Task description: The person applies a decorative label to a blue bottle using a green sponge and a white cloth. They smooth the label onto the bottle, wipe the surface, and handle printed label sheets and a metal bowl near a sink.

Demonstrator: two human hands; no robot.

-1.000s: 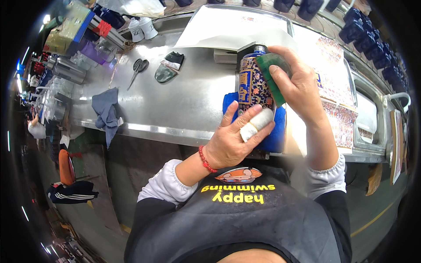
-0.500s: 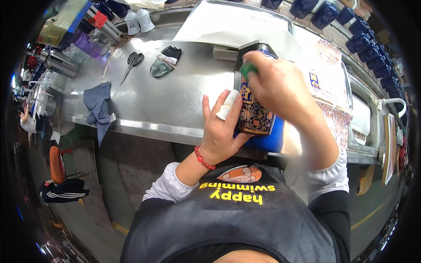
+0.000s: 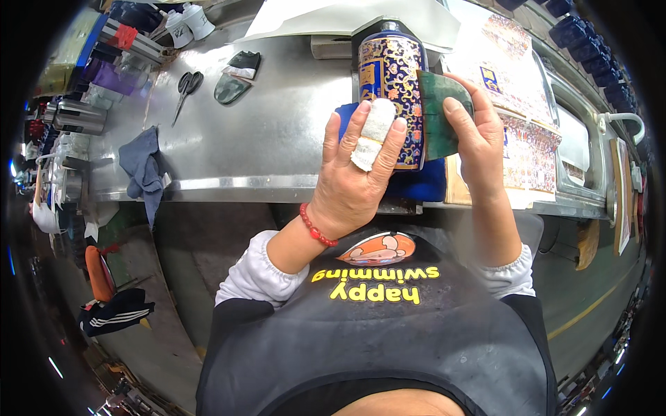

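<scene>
A dark blue bottle (image 3: 408, 76) with a colourful floral wrap and a gold-edged blue panel lies on its back, its neck pointing away from me, over a blue pad (image 3: 424, 182). Across its lower left part rests my left hand (image 3: 352, 166), fingers spread over the wrap and bracing it; white cloth tape covers one finger, and the thumb is mostly hidden. My right hand (image 3: 479, 135) pinches a flat green scraper (image 3: 437, 128) between thumb and fingers. The scraper's straight edge meets the bottle's right side.
Scissors (image 3: 186, 87) and a dark green piece with a black-and-white one (image 3: 237, 78) lie on the metal bench at left. A grey-blue cloth (image 3: 142, 163) hangs over its front edge. Printed sheets (image 3: 524, 149) lie right; white paper (image 3: 298, 15) behind. More blue bottles (image 3: 586, 52) line the far right.
My right hand has moved from the bottle's upper end down to its right side, with the green scraper now in plain view. The left hand has shifted further over the bottle's face.
</scene>
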